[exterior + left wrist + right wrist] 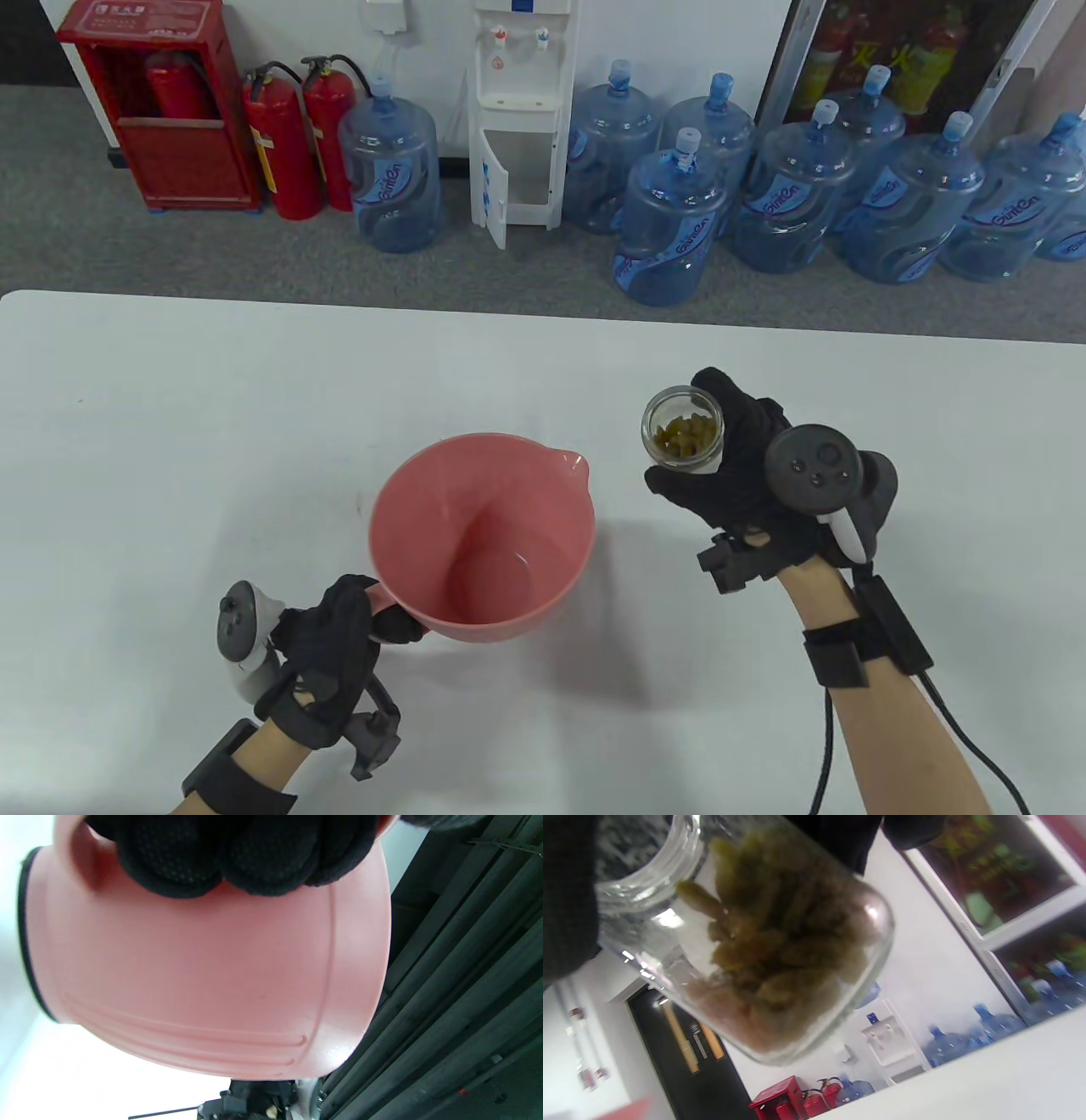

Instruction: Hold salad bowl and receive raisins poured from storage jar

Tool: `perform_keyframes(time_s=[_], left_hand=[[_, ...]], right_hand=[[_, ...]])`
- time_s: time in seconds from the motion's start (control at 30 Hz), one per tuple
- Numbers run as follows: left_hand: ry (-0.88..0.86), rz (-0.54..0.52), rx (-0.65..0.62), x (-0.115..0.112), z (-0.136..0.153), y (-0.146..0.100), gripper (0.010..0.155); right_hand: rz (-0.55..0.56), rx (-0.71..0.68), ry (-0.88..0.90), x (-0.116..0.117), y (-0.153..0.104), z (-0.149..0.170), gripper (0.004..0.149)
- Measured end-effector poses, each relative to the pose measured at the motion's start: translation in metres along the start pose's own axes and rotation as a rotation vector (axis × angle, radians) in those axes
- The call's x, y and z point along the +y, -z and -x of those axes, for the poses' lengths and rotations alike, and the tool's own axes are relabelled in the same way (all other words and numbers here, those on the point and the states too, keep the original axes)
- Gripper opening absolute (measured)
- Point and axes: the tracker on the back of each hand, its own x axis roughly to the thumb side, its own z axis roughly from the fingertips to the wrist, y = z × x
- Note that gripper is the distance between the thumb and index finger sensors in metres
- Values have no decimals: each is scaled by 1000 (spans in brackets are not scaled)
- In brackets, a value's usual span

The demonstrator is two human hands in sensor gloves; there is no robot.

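Two hands poised before pouring — left hand (327, 649) grips the empty salad bowl (509, 586) by its handle, right hand (738, 484) clasps the open storage jar (683, 427) of raisins (685, 431), to be tipped over the bowl.

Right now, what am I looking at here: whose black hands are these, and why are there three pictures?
No machine: a person in black sensor gloves, with a tracker strapped on each hand. One picture looks down at the white table; the other two come from cameras on the wrists. The left hand grips the handle of a pink bowl, which has nothing in it. The right hand holds a lidless glass jar of greenish raisins, beside the bowl, not yet pouring. The close-ups show the bowl's outside and the raisins through the glass.
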Motion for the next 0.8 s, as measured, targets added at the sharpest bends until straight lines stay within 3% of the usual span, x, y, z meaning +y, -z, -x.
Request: perform_keyframes(time_s=[0.17, 0.3, 0.47, 0.67, 0.8], left_hand=[[9, 37, -10, -9, -1, -1, 43], [11, 49, -2, -14, 2, -2, 43], [28, 56, 2, -14, 2, -2, 43], [50, 49, 4, -12, 3, -2, 43], [51, 50, 8, -13, 4, -2, 44]], right_hand=[[2, -163, -159, -18, -30, -45, 101], [7, -278, -317, -18, -42, -75, 101], [28, -403, -511, 3, -51, -105, 101], [66, -621, -905, 41, -56, -134, 101], [54, -664, -935, 54, -55, -140, 101]])
